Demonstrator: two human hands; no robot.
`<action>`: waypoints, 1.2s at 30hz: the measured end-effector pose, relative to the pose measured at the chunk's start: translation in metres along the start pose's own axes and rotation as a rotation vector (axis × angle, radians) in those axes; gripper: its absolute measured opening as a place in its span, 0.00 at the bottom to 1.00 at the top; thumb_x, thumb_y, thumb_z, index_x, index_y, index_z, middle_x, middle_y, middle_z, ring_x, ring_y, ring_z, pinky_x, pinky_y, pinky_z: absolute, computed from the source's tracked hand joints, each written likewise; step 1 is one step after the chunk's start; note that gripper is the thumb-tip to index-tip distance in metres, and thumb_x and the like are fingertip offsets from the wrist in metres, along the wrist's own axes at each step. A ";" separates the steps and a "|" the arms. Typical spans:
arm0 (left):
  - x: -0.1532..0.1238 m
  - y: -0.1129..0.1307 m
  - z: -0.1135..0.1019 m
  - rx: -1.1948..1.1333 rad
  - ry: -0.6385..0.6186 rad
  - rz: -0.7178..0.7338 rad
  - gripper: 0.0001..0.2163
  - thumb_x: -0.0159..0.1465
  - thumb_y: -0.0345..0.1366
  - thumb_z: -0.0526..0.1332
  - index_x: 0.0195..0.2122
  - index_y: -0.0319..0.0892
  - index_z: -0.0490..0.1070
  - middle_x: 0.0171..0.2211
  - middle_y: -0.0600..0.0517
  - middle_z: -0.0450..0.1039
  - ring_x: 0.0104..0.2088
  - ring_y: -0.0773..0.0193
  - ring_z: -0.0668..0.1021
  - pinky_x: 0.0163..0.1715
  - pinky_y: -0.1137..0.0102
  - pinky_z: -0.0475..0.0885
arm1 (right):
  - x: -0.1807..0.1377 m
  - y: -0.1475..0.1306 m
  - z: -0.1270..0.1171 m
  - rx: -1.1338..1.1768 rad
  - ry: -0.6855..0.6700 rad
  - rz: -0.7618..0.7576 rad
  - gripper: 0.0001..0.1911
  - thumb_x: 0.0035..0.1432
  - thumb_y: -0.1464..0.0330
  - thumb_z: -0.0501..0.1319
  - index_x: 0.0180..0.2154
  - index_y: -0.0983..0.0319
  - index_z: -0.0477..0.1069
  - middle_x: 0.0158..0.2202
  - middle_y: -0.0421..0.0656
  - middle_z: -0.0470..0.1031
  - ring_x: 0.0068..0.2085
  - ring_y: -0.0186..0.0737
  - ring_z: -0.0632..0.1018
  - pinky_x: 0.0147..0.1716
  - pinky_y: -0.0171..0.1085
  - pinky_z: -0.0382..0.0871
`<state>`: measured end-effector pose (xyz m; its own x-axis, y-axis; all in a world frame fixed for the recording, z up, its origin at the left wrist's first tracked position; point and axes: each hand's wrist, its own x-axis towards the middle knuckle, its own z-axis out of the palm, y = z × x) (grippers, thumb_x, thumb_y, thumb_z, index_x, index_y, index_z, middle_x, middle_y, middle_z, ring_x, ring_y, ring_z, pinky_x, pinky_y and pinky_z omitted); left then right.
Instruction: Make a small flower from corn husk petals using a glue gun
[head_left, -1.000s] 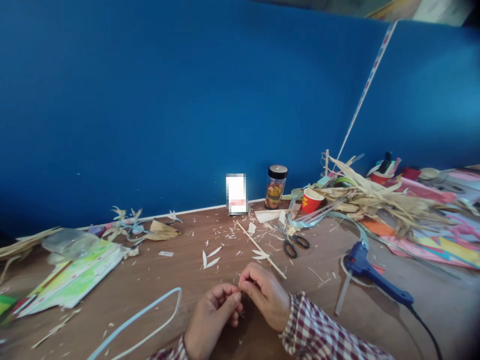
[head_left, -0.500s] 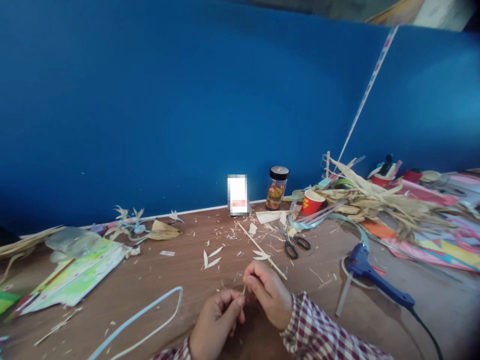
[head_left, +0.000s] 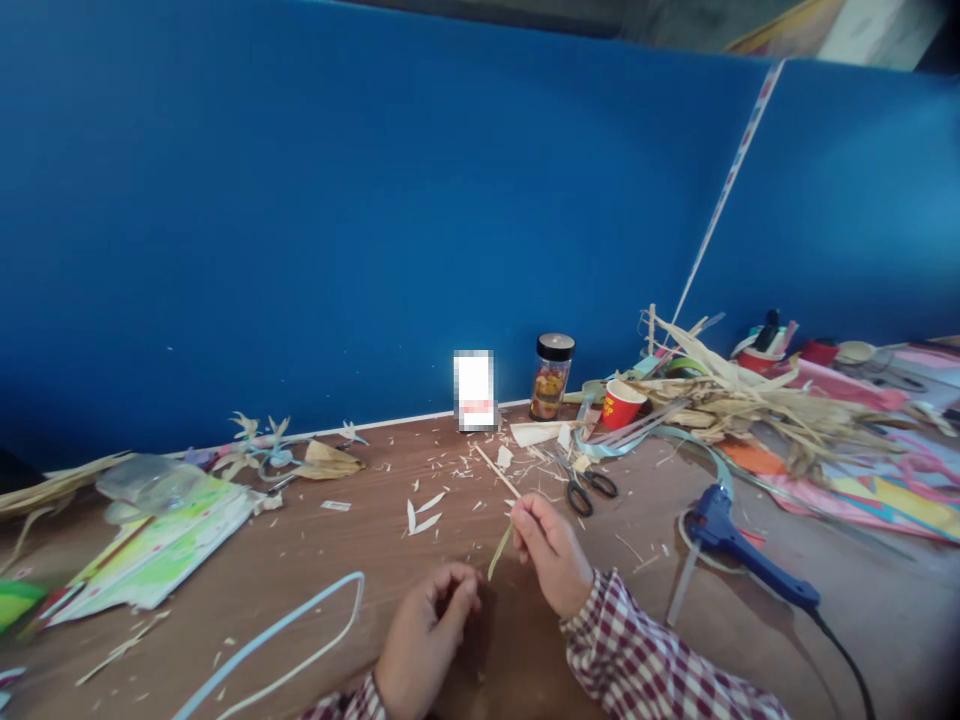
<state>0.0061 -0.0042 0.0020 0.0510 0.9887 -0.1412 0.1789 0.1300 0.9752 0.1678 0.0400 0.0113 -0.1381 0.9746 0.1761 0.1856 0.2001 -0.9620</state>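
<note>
A thin pale-green strip [head_left: 499,552] hangs from the pinched fingers of my right hand [head_left: 553,555], its lower end free. My left hand [head_left: 433,628] is just to the left and below, apart from the strip, with thumb and fingers curled together. Whether anything sits inside those fingers is hidden. Small white petal-shaped pieces [head_left: 426,522] lie on the table beyond my left hand. A thin stick [head_left: 496,470] slants across the table past my right hand, which covers its near end. Black-handled scissors [head_left: 589,490] rest behind and right of my right hand.
A blue glue gun [head_left: 739,545] lies at the right with its cord. Behind stand a black-lidded jar [head_left: 553,378] and a red paper cup [head_left: 623,404]. Dried husks [head_left: 757,405] are heaped right. A pale blue looped band [head_left: 277,632] and painted paper [head_left: 169,555] lie left.
My hands have moved apart. My right hand has gone up and right with the strip, whose lower end has come out of my left hand's fingers. My left hand has shifted slightly.
</note>
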 end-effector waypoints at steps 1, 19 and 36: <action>0.000 0.001 -0.002 0.005 0.103 0.043 0.13 0.55 0.44 0.56 0.33 0.41 0.71 0.23 0.53 0.72 0.22 0.66 0.72 0.22 0.74 0.65 | 0.001 -0.001 -0.001 -0.011 0.011 -0.004 0.12 0.61 0.62 0.45 0.29 0.61 0.59 0.20 0.35 0.60 0.21 0.30 0.63 0.21 0.30 0.58; 0.002 0.000 0.001 -0.437 -0.085 -0.155 0.11 0.49 0.39 0.65 0.29 0.38 0.73 0.24 0.53 0.73 0.21 0.71 0.71 0.22 0.76 0.69 | -0.017 -0.019 0.011 -0.217 -0.157 -0.309 0.06 0.56 0.75 0.52 0.30 0.61 0.66 0.33 0.42 0.63 0.36 0.34 0.68 0.36 0.33 0.63; 0.004 -0.006 0.006 -0.313 0.043 -0.132 0.13 0.48 0.44 0.63 0.29 0.39 0.72 0.22 0.52 0.74 0.22 0.67 0.73 0.23 0.74 0.70 | 0.024 0.014 -0.036 -0.576 0.112 -0.131 0.08 0.54 0.70 0.54 0.37 0.61 0.67 0.31 0.42 0.69 0.33 0.37 0.70 0.33 0.36 0.62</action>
<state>0.0110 -0.0014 -0.0052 0.0050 0.9632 -0.2688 -0.1297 0.2671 0.9549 0.2017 0.0700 0.0097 -0.0978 0.9366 0.3365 0.6759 0.3107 -0.6683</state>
